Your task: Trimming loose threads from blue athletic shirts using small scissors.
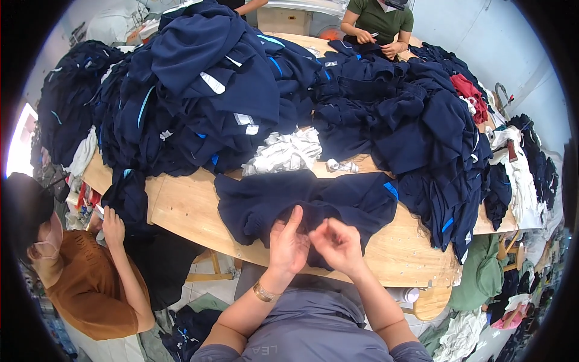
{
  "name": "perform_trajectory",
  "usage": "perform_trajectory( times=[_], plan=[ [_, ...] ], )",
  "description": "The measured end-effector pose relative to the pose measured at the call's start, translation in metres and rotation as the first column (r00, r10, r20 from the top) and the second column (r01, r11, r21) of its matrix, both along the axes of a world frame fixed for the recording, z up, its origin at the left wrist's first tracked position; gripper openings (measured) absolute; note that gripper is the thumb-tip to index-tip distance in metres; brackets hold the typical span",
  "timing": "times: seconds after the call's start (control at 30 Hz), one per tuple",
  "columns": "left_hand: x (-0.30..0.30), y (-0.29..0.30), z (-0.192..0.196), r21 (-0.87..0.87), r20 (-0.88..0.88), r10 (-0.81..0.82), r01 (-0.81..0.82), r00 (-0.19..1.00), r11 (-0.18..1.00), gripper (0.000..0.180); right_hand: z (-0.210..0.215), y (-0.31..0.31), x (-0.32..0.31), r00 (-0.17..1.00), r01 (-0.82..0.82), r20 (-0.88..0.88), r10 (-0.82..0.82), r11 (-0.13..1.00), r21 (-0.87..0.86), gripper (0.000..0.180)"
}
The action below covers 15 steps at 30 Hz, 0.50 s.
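A navy blue garment (356, 208) lies spread on the wooden table right in front of me, with a bright blue tab at its right end. Over its near edge I hold my left hand (289, 244), palm turned inward and thumb stretched up; no held thing shows in it. Close beside it is my right hand (338, 246), its fingers curled together in a pinch and slightly blurred. Whatever may be between those fingertips is too small to make out. Part of the garment is hidden behind both hands.
Large heaps of navy garments (199, 78) cover the table's far left and right. White cloth strips (286, 151) lie beyond my garment, near a small white roll (342, 165). A person in brown (90, 283) sits at left; another in green (386, 24) works across the table (410, 256).
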<state>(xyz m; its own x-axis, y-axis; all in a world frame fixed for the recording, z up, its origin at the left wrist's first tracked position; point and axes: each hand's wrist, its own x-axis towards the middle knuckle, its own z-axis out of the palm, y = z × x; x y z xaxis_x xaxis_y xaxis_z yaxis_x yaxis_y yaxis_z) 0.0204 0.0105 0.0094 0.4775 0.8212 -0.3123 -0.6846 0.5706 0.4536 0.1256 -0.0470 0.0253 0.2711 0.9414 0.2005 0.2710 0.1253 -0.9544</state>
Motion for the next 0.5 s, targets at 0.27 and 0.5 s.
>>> perform_trajectory(
  times=[0.27, 0.5],
  plan=[
    [-0.001, 0.005, 0.003, -0.046, 0.009, 0.046, -0.045, 0.999, 0.998, 0.014, -0.003, -0.006, 0.023, 0.992, -0.109, -0.064, 0.105, 0.992, -0.068, 0.021],
    [0.001, 0.000, 0.003, -0.026, -0.002, 0.084, -0.084, 0.996, 0.996, 0.015, -0.014, 0.005, 0.029, 0.772, 0.117, 0.598, -0.215, 0.973, 0.199, 0.029]
  ],
)
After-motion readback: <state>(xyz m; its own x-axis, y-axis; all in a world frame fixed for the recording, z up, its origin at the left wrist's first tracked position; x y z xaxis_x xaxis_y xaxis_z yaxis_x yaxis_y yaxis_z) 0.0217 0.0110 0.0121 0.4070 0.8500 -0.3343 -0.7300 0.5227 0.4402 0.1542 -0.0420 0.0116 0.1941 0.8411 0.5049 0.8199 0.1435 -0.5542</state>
